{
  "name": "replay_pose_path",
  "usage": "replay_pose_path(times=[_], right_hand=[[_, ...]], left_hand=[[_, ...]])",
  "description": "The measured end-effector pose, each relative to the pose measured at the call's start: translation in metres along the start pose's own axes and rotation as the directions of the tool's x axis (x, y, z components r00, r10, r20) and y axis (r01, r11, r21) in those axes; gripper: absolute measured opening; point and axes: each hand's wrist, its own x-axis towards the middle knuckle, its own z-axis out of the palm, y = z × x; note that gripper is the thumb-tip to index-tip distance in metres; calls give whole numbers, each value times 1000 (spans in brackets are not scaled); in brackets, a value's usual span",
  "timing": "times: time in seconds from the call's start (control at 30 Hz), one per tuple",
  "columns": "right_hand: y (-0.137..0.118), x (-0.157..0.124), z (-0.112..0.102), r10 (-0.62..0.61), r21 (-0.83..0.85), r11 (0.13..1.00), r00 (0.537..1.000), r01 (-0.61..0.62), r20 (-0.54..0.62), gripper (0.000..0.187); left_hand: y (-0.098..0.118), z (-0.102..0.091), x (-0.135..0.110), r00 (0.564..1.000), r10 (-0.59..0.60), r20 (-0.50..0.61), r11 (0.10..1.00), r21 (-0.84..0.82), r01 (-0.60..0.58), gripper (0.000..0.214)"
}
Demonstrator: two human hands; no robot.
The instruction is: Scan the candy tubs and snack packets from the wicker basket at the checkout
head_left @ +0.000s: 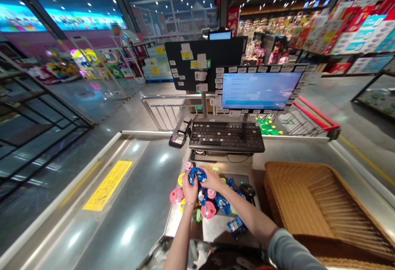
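Between my two hands is a small blue snack packet (pixel 198 175), or a few bunched together; the number cannot be made out. My left hand (pixel 189 188) grips it from the left, fingers curled round it. From the right, my right hand (pixel 212 179) closes on the same blue packaging. Below and around them, small round cups with pink lids (pixel 208 210) and others in yellow and green lie spread over the metal counter. More blue packets (pixel 222 203) are scattered by my right forearm, one (pixel 236 225) nearer to me.
A brown wicker basket (pixel 296 196) stands to the right. Beyond my hands are a black keyboard (pixel 226 135), a lit monitor (pixel 262 91) and a handheld device (pixel 179 138). A yellow notice (pixel 108 185) is stuck on the left counter. Past it, a shopping cart (pixel 321 118) holds green bottles.
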Motion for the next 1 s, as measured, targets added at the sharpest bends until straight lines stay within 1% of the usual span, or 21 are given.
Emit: replay_pose_path(times=[0.13,0.2,0.27,0.33,0.4,0.47,0.5,0.53,0.6,0.67,0.7,0.73,0.77,0.8,0.83,0.87,0.9,0.93,0.97,1.0], right_hand=[[0,-9,0,-12,97,995,998,17,-56,70],[2,-12,-1,-1,142,990,995,15,-95,69],[3,-14,-4,24,183,983,989,3,-146,69],[3,-18,-10,52,215,977,978,-8,-200,69],[1,-25,-22,61,242,970,964,4,-260,69],[-2,-37,-43,53,259,965,938,40,-342,68],[-4,-46,-58,49,255,966,924,53,-379,67],[-5,-56,-74,63,233,972,900,44,-431,67],[-5,-82,-110,93,168,986,869,-11,-487,65],[-1,-114,-147,138,117,989,831,-88,-539,65],[2,-132,-164,180,113,984,791,-141,-585,66],[7,-150,-180,230,118,973,755,-200,-614,68],[13,-169,-194,275,120,958,727,-259,-629,68],[19,-187,-205,317,113,940,705,-321,-635,68],[26,-205,-214,363,101,915,689,-391,-628,69],[34,-220,-220,420,85,877,671,-472,-611,69],[42,-234,-223,491,65,823,649,-564,-581,68],[49,-245,-225,573,36,753,627,-657,-528,68],[57,-254,-224,656,-4,669,593,-743,-467,68],[64,-260,-223,728,-55,584,552,-810,-407,68]], left_hand=[[1,-3,-1,990,-57,-131,996,-74,47,39],[2,-8,0,984,-70,-163,994,-91,56,40],[8,-12,2,984,-70,-166,993,-106,53,41],[20,-12,2,984,-72,-161,989,-142,49,43],[41,-8,0,989,-72,-132,978,-203,45,44],[68,2,-5,997,-56,-61,959,-281,37,46],[83,9,-8,998,-48,-46,951,-307,31,46],[99,16,-12,999,-41,-22,943,-333,31,46],[130,34,-21,999,-1,48,924,-381,19,48],[162,55,-32,984,87,158,901,-435,-10,48],[178,67,-38,965,150,218,886,-463,-33,47],[193,80,-44,934,223,278,869,-490,-61,46],[209,93,-51,892,303,336,853,-512,-97,45],[223,106,-58,827,390,406,843,-518,-143,44],[236,118,-64,737,469,486,839,-506,-200,44],[246,130,-71,626,536,567,832,-482,-276,45],[255,141,-77,503,577,643,817,-447,-365,46],[261,151,-82,386,590,709,789,-405,-462,48],[265,160,-88,285,577,766,749,-358,-557,48],[267,168,-92,208,547,811,702,-309,-641,46]])
